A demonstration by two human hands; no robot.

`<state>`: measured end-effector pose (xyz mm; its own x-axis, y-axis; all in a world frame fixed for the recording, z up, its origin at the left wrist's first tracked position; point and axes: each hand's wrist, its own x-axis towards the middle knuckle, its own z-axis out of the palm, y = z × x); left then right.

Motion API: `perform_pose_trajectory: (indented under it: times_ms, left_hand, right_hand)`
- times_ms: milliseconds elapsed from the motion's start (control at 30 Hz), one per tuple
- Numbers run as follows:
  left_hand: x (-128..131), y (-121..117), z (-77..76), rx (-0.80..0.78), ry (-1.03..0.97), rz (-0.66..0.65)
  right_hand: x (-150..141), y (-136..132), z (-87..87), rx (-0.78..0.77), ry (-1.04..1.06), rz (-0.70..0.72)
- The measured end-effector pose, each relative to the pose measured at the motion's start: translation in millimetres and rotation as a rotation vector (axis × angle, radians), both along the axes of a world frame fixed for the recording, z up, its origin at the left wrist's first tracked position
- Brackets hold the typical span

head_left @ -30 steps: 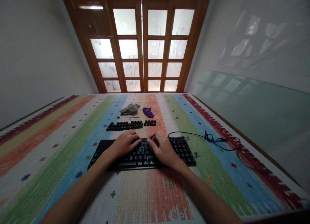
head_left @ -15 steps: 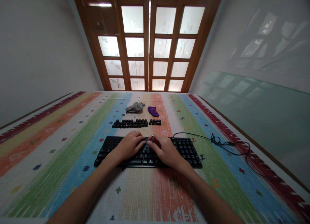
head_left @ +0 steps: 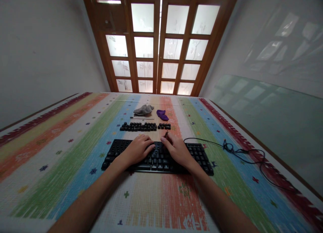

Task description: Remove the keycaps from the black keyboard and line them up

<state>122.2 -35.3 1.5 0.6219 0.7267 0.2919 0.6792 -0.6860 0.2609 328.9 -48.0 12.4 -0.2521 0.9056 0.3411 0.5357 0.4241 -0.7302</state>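
Observation:
A black keyboard (head_left: 161, 166) lies on the striped tablecloth, and bare spots without keycaps show in its upper left part. My left hand (head_left: 139, 149) rests on its middle-left, fingers stretched out and holding nothing visible. Over the middle-right keys, my right hand (head_left: 176, 150) pinches a small, thin metallic tool (head_left: 166, 134) between thumb and fingers. The tool is too small to tell its exact kind. Beyond the keyboard, removed black keycaps (head_left: 138, 127) stand in rows. My hands hide part of the keys.
Behind the keycaps lie a grey cloth (head_left: 143, 110), a purple cloth (head_left: 163, 115) and a thin stick (head_left: 142, 118). A black cable (head_left: 236, 149) runs from the keyboard in loose loops to the right. Walls flank the table; a glazed wooden door (head_left: 156, 58) stands at the back.
My right hand has shifted a little right and away from my left hand, raising the small tool off the keys. My left hand stays on the keyboard. The view has tilted slightly.

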Motion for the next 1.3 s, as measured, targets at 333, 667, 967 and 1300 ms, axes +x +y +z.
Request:
perform_pose_trajectory:
  times_ms: [333,667,967,1300]
  left_hand:
    - [-1,1,0.2,-0.021,-0.004,0.010]
    - [7,-7,9.8,-0.343,-0.414,-0.013]
    - [12,-4,4.2,-0.808,-0.879,-0.064]
    - [10,-6,10.9,-0.693,-0.795,0.004]
  right_hand:
    - [15,16,-6.7,-0.205,0.378,-0.185]
    - [8,1,-5.3,-0.285,0.514,0.023]
    - [8,-6,2.1,-0.322,0.618,0.187]
    - [11,-6,3.7,-0.319,0.682,0.172]
